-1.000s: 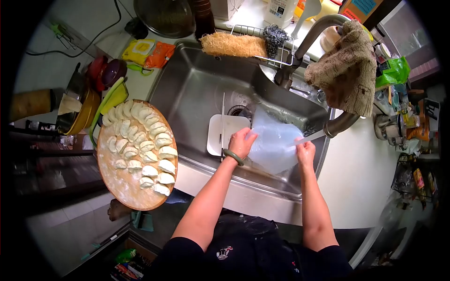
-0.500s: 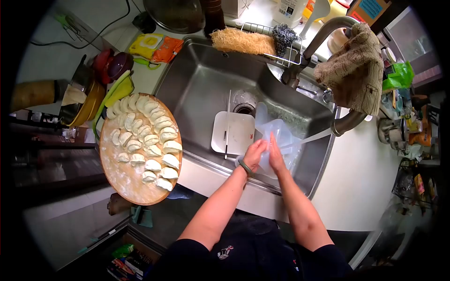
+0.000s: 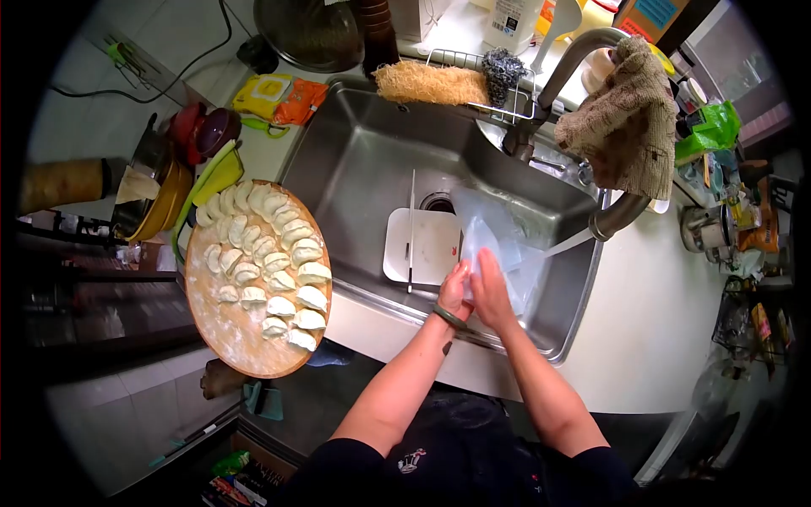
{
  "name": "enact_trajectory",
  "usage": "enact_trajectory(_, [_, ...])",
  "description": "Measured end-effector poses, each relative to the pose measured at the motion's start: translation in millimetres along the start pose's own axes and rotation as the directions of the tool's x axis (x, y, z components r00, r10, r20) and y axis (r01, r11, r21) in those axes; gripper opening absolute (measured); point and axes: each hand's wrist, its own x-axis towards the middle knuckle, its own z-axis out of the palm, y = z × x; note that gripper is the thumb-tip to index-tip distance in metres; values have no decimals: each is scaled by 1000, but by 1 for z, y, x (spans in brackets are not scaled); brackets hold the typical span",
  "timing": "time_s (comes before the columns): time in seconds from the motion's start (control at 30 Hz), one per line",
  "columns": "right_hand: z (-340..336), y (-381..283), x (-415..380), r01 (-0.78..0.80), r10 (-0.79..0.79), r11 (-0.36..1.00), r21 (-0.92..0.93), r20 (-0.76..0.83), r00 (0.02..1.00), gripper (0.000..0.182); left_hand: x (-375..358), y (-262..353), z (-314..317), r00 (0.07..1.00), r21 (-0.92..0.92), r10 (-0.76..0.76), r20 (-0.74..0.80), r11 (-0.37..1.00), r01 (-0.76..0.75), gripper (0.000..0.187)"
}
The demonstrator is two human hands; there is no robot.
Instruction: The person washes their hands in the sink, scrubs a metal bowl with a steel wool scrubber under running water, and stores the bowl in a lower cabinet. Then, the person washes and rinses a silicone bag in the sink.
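Note:
My left hand (image 3: 454,287), below a dark bangle on the wrist, is at the lower left edge of a translucent pale-blue plastic piece (image 3: 480,235) over the sink. The fingers curl against that piece. My right hand (image 3: 492,287) presses on the same piece from the right, its fingers together and close to my left hand. More translucent plastic lies beneath in the sink (image 3: 372,160). Left of my hands, a white rectangular container (image 3: 431,241) sits in the sink, with a thin knife (image 3: 411,232) across it. The drain (image 3: 438,202) shows just behind.
A round floured board (image 3: 228,325) with several dumplings (image 3: 279,283) stands left of the sink. At the back are a faucet (image 3: 562,76) draped with a brown towel (image 3: 625,127), and a wire rack (image 3: 524,106) with scrubbers. Bowls (image 3: 215,131) stand at the left.
Both hands have shifted slightly in the sink, and the right palm has turned across the plastic. The plastic piece between them has tilted. The whole view has moved a little.

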Motion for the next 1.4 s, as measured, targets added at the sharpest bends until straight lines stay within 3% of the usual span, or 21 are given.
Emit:
enact_trajectory(0.13, [-36,-21,6,-238,209,944,231,143,967,47,4,-8,1,997,20,-7,-78,1000,8,28])
enact_trajectory(0.2, [-17,10,-14,10,-9,999,36,-9,1000,48,4,0,0,1000,-44,6,-5,999,-6,30])
enact_trajectory(0.27, [-24,19,-5,-229,222,960,162,59,973,47,2,-2,6,1000,-49,-7,-10,999,7,29])
enact_trajectory(0.3, [-16,46,4,-505,482,817,279,152,863,50,-1,-8,6,999,-52,-52,-5,997,51,28])
enact_trajectory(0.4, [-34,37,33,-643,684,485,593,201,701,51,-4,-29,6,999,73,-46,8,996,45,20])
enact_trajectory(0.47, [-2,106,20,-503,563,517,693,168,810,54,1,-53,7,997,379,43,63,923,-64,19])
enact_trajectory(0.53, [3,138,22,-570,647,668,478,5,762,46,-3,-55,22,994,343,-3,108,939,-35,18])
enact_trajectory(0.57, [-37,60,30,-681,710,702,208,-126,693,31,5,-67,6,980,543,37,196,828,-140,17])
enact_trajectory(0.63, [-28,133,19,-612,734,628,481,-103,671,20,-4,-72,17,971,656,-37,236,743,-132,19])
enact_trajectory(0.7, [-27,182,12,-493,650,712,501,-204,732,20,-12,-67,30,922,842,123,368,377,-386,23])
enact_trajectory(0.73, [-36,161,12,-441,634,696,566,-195,749,22,7,-82,19,889,895,103,446,-34,-445,27])
enact_trajectory(0.77, [-40,138,14,-500,699,632,592,-157,698,23,2,-70,28,930,939,148,335,26,-343,34])
enact_trajectory(0.8, [-40,116,19,-558,759,561,612,-110,642,24,-12,-18,62,984,997,-166,73,23,-70,42])
enact_trajectory(0.87, [-33,105,13,-537,688,519,665,47,724,28,10,-17,53,906,997,415,80,-17,-80,53])
enact_trajectory(0.93, [-10,82,17,-288,642,420,861,-58,765,27,30,-13,58,693,981,714,103,43,-189,47])
enact_trajectory(1.03, [-11,62,21,-310,510,303,901,121,852,28,86,-66,37,928,985,336,161,-117,-129,51])
enact_trajectory(1.07, [-17,66,21,-343,469,281,896,184,864,28,50,-37,65,991,994,83,106,-1,-106,52])
enact_trajectory(1.17, [-35,80,10,-452,414,260,853,325,850,28,72,-123,36,880,959,381,283,-118,-257,51])
enact_trajectory(1.23, [-42,90,7,-509,386,274,816,392,835,28,51,-124,59,932,921,247,267,-349,-171,59])
enact_trajectory(1.27, [-44,94,5,-537,377,281,795,423,824,29,39,-107,60,961,995,257,99,-51,-89,62])
enact_trajectory(1.4, [-53,102,7,-620,352,318,717,518,779,29,18,-75,49,900,969,386,-203,-53,241,53])
